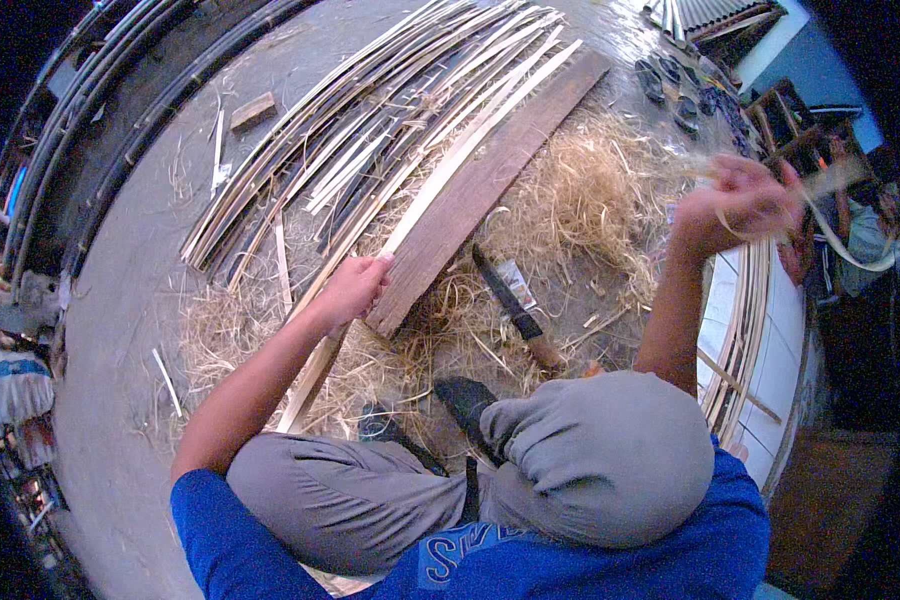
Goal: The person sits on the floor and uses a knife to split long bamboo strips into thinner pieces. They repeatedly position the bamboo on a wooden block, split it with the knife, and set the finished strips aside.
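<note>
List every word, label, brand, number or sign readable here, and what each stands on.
Blue shirt: large outlined lettering, partly hidden; I don't copy out printed words.
Small white card beside the knife: any print is too small to read.
Nothing else is legible.

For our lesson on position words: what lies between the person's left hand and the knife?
The head view shows the brown plank, then pale shavings, between the left hand and the knife.
</note>
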Demonstrator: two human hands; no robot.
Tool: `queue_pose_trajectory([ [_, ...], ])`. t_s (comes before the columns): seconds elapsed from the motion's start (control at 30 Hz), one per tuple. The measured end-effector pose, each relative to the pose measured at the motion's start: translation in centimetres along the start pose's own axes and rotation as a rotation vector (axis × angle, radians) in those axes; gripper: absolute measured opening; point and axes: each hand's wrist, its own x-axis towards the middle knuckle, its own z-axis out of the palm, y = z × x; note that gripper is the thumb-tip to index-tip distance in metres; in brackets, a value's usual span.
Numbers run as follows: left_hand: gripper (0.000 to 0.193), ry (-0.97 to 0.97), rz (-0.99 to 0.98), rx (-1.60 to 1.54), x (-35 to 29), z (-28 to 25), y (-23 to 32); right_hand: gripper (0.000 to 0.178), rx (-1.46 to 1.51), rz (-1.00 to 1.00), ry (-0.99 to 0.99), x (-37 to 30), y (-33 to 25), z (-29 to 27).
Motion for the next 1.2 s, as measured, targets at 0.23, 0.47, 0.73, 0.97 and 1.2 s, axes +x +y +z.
queue_pose_trajectory([
  [0.23,0.035,-0.055,-0.111,-0.031,-0.8,0.3,1.2,0.04,0.077,0.971,-1.632,-16.0,7.6,-0.8],
  [0.47,0.02,-0.173,-0.237,-0.134,-1.8,1.0,0.9,0.038,0.361,2.192,-0.757,-28.7,6.0,-2.7],
  [0.73,0.024,-0.221,-0.216,-0.265,-0.7,1.5,-0.5,0.011,0.65,2.335,-1.019,-33.8,2.6,-1.5],
  [0.97,0.028,-0.214,-0.053,-0.206,-0.3,1.0,-1.3,0.011,0.722,2.222,-1.193,-31.0,-1.5,0.0],
  [1.2,0.028,-0.217,-0.098,-0.194,0.0,1.2,-1.9,0.01,0.485,2.007,-1.297,-29.7,-2.3,-0.9],
])
